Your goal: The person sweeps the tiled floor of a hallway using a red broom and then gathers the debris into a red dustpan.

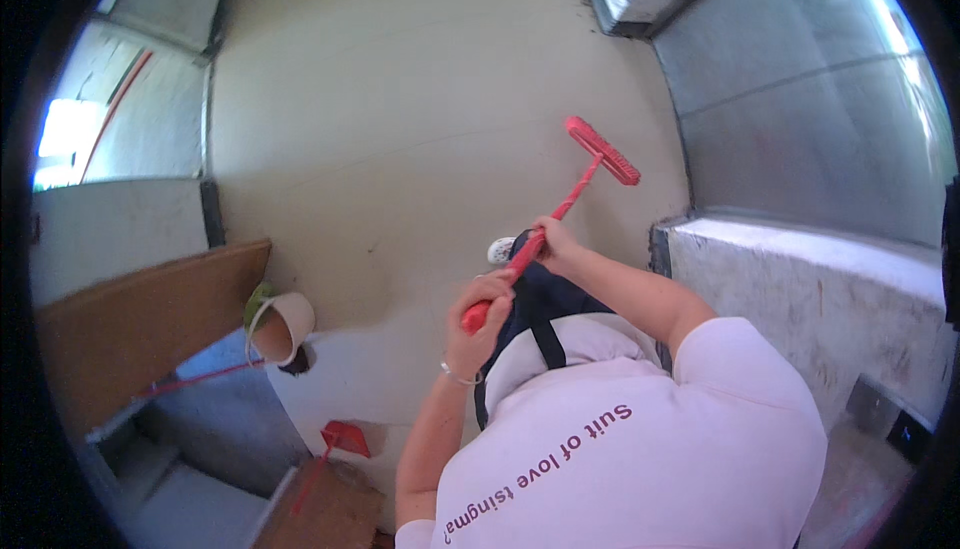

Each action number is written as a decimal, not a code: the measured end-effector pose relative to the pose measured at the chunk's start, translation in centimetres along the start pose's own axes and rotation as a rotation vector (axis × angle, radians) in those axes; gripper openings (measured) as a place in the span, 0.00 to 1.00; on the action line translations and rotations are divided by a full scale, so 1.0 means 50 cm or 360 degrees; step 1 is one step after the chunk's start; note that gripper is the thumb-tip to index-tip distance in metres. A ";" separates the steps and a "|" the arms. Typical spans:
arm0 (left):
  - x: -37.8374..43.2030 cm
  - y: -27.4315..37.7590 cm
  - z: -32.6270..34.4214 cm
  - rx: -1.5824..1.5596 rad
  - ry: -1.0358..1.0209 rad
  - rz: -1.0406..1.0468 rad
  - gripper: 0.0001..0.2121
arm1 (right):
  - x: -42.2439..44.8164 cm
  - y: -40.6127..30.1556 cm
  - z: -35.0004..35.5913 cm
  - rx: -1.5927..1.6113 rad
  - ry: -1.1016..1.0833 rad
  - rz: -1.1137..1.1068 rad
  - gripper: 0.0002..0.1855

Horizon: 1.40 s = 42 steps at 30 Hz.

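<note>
Both my hands grip the red pole of a push broom, which slants up and to the right across the view. My left hand (480, 312) wraps around the pole's end and wears a bracelet at the wrist. Farther along, my right hand (553, 243) closes around the red broom handle (577, 194). At the far end is the red broom head (602, 151) with short bristles, low over or on the smooth floor (420, 136); contact cannot be told. One white shoe (501, 251) shows beside my dark trousers.
To the left, a beige bucket (294, 320) with something green stands by a brown board (172, 301). Below lie a red long-handled dustpan (346, 438) and a red pole (202, 378). Grey metal panels (802, 121) and a stained low wall (810, 294) bound the right side.
</note>
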<state>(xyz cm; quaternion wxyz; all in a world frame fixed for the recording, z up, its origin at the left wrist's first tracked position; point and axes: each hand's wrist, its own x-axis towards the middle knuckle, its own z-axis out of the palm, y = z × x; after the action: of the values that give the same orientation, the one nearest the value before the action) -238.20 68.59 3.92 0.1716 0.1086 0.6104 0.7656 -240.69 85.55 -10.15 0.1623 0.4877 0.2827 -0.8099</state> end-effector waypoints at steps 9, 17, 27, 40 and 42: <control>-0.057 0.006 0.084 0.0369 -0.0377 -0.0531 0.04 | -0.084 0.053 -0.111 0.0297 0.0103 0.0166 0.07; -0.201 0.292 -0.097 0.0971 -0.0142 -0.0303 0.04 | -0.118 0.280 0.224 -0.0257 -0.0540 0.0488 0.07; -0.117 0.274 -0.020 0.0481 -0.0868 -0.0463 0.05 | -0.253 0.151 -0.011 0.0207 -0.0127 0.0266 0.09; -0.020 0.303 -0.013 0.1000 -0.0959 -0.0682 0.05 | -0.169 0.208 0.050 0.0505 -0.0481 0.0609 0.09; -0.010 0.349 0.012 0.1092 -0.0917 -0.0630 0.05 | -0.167 0.179 0.135 0.0428 -0.0620 0.0603 0.09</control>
<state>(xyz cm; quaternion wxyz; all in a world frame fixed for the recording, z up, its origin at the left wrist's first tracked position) -239.77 65.50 21.02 0.4302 0.2481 0.7641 0.4116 -236.63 74.23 -3.02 0.2957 0.3844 0.0405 -0.8736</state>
